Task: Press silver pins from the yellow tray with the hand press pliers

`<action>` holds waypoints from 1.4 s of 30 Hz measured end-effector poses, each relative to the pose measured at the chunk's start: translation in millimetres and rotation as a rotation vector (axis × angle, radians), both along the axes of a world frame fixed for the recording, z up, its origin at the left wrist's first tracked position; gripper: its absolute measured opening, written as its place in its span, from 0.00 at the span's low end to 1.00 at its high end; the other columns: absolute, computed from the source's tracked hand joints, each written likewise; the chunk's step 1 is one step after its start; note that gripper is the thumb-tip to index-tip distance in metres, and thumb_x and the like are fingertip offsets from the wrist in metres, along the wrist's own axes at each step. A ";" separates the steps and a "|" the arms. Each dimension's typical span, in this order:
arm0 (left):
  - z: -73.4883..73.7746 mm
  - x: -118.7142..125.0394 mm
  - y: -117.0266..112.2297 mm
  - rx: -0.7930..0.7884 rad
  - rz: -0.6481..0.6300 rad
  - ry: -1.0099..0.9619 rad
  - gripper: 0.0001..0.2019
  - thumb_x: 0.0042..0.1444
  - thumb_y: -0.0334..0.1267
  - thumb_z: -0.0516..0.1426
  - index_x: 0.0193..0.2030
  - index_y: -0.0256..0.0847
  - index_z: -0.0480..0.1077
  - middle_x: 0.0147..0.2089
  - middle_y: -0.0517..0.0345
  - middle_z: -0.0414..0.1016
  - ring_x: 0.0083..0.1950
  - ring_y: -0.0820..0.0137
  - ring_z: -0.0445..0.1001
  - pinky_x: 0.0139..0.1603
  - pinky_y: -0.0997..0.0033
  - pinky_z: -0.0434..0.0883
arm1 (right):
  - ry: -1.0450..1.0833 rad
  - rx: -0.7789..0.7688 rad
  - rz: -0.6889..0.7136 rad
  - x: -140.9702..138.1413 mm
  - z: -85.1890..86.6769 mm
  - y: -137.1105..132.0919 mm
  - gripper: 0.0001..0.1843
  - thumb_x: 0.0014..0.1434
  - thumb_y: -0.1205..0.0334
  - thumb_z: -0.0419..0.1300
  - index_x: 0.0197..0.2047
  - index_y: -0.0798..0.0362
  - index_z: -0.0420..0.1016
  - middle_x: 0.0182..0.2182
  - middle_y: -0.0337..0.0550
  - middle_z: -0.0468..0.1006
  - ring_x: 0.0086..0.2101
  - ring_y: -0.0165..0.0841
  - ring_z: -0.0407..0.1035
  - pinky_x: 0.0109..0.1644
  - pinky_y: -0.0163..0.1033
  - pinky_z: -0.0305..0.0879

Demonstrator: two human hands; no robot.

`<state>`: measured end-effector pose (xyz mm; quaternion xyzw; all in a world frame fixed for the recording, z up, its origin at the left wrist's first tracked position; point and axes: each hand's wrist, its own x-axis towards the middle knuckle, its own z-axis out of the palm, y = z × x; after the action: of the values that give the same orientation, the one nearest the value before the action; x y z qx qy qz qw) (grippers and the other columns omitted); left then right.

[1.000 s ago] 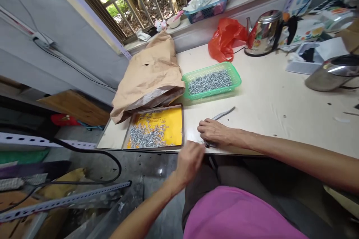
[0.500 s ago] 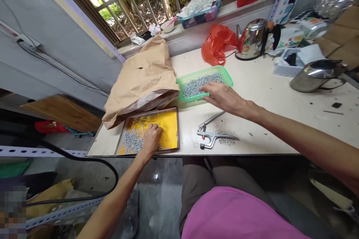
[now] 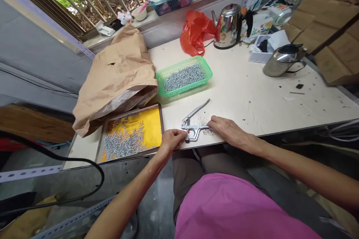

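Pliers (image 3: 200, 127): lower centre, now tended by both hands.
Left hand (image 3: 171, 140): out of the tray (image 3: 161, 119), pinching; contents hidden.
Right hand (image 3: 228, 131): off the basket (image 3: 209, 70), touching handle (image 3: 205, 127); clench unclear.

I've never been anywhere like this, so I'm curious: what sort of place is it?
Probably a small workshop or assembly corner. A plier-like tool lies on the worktop, and both the shallow tray and the green basket hold many small, silvery pieces.
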<state>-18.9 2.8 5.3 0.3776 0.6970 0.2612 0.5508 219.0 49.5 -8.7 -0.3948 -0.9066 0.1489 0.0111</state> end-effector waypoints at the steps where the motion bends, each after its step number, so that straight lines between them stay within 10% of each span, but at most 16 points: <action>1: -1.4 -1.1 1.5 -0.018 -0.006 0.013 0.15 0.44 0.46 0.64 0.24 0.34 0.69 0.16 0.66 0.61 0.14 0.82 0.53 0.15 0.78 0.47 | 0.001 0.007 -0.005 0.1 -1.5 -0.1 0.11 0.67 0.66 0.47 0.41 0.54 0.70 0.39 0.45 0.71 0.36 0.32 0.66 0.34 0.36 0.54; 14: 4.6 -5.5 22.4 -0.196 -0.260 0.130 0.12 0.45 0.42 0.63 0.22 0.35 0.70 0.15 0.65 0.63 0.14 0.81 0.55 0.16 0.76 0.51 | 0.029 -0.027 0.040 3.2 13.6 6.2 0.12 0.66 0.59 0.52 0.48 0.54 0.70 0.48 0.52 0.70 0.44 0.38 0.67 0.43 0.40 0.61; 19: 2.7 -5.8 17.6 -0.158 -0.248 0.100 0.17 0.43 0.47 0.64 0.20 0.35 0.68 0.14 0.66 0.61 0.14 0.81 0.55 0.16 0.77 0.50 | 0.020 0.054 0.086 -3.5 15.3 35.6 0.50 0.45 0.45 0.69 0.65 0.57 0.55 0.66 0.63 0.50 0.64 0.56 0.43 0.61 0.58 0.49; 24: 0.0 -7.4 14.5 -0.126 -0.244 0.082 0.19 0.42 0.51 0.64 0.20 0.36 0.69 0.14 0.66 0.60 0.14 0.81 0.54 0.16 0.77 0.49 | 0.013 0.023 0.198 -10.6 9.3 59.6 0.52 0.43 0.41 0.69 0.64 0.59 0.57 0.59 0.63 0.63 0.59 0.55 0.53 0.60 0.60 0.50; 28: 1.2 -6.9 14.7 -0.125 -0.250 0.077 0.19 0.42 0.50 0.65 0.19 0.36 0.68 0.13 0.66 0.60 0.13 0.81 0.54 0.16 0.77 0.50 | 0.015 0.041 0.206 -7.6 4.0 65.0 0.57 0.42 0.35 0.66 0.66 0.59 0.53 0.66 0.66 0.49 0.63 0.60 0.42 0.62 0.64 0.43; 37: 1.9 -7.1 11.9 -0.144 -0.236 0.124 0.18 0.45 0.51 0.63 0.21 0.36 0.69 0.14 0.66 0.60 0.14 0.80 0.53 0.17 0.76 0.49 | -0.013 0.063 0.164 -14.2 12.0 62.8 0.43 0.47 0.41 0.66 0.57 0.62 0.64 0.52 0.60 0.68 0.51 0.51 0.59 0.53 0.55 0.57; 42: 9.4 0.4 3.9 0.100 -0.295 0.538 0.15 0.52 0.47 0.60 0.25 0.37 0.73 0.22 0.59 0.69 0.24 0.73 0.66 0.26 0.74 0.60 | -0.024 0.046 0.140 -15.2 18.3 54.0 0.27 0.50 0.49 0.68 0.47 0.59 0.71 0.44 0.55 0.71 0.47 0.46 0.61 0.46 0.46 0.59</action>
<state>-18.5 6.7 14.8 0.5568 0.7418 0.1031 0.3593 203.8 103.5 9.6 -0.3318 -0.9352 0.1235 -0.0010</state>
